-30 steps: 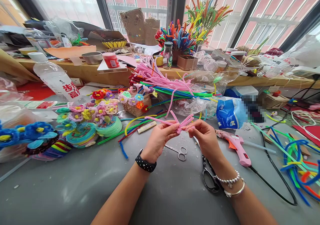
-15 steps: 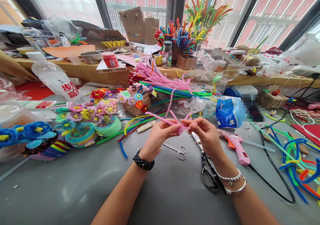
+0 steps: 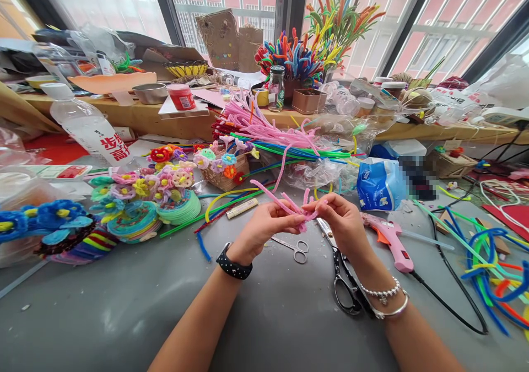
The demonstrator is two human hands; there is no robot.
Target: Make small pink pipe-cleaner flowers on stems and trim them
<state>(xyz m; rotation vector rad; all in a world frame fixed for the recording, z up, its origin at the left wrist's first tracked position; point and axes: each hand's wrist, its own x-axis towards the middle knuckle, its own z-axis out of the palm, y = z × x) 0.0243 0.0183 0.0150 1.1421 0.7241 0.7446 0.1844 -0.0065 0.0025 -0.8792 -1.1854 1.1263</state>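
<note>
Pink fuzzy pipe cleaners [image 3: 285, 203], bunched together with several ends sticking up, are held between my two hands above the grey table. My left hand [image 3: 273, 220] pinches the bunch from the left, thumb on top. From the right, my right hand [image 3: 336, 215] grips it with thumb and forefinger. The join at the middle is partly covered by my fingers. Below the hands lie small silver scissors [image 3: 298, 251]. Large black-handled scissors [image 3: 345, 292] rest beneath my right wrist, and a pink glue gun [image 3: 390, 240] lies to its right.
Pipe-cleaner flower baskets [image 3: 136, 217] stand on the left beside a plastic bottle [image 3: 86, 121]. A pile of pink pipe cleaners [image 3: 264, 127] lies behind the hands. To the right are a blue packet [image 3: 378, 184], a black cable [image 3: 458, 300] and tangled coloured pipe cleaners [image 3: 487, 267].
The pink bunch has turned and dropped slightly, its long end shifting right. My right fingers have moved closer in on it, and my left hand has tilted flatter.
</note>
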